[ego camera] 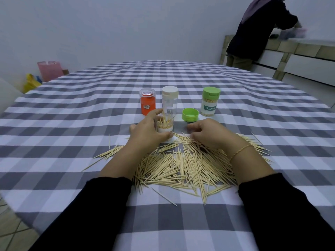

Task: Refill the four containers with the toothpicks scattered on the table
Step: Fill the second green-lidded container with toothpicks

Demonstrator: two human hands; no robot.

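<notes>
A: What's your left hand on?

B: I've got it curled round the open jar, thumb on the near side. The jar stands upright on the worktop, some picks standing loose in it.

A: And the right?

B: My right hand is down on the far edge of the toothpicks, fingers curled onto them. Whether it's actually pinching any, I cannot tell.

A: Where's the pile?

B: Spread on the checked cloth between my forearms, strays out to both sides.

A: The other jars?

B: Behind the open one: orange jar, white-capped jar, then the green-capped jar packed full at right. Loose green cap lies beside it.
</notes>
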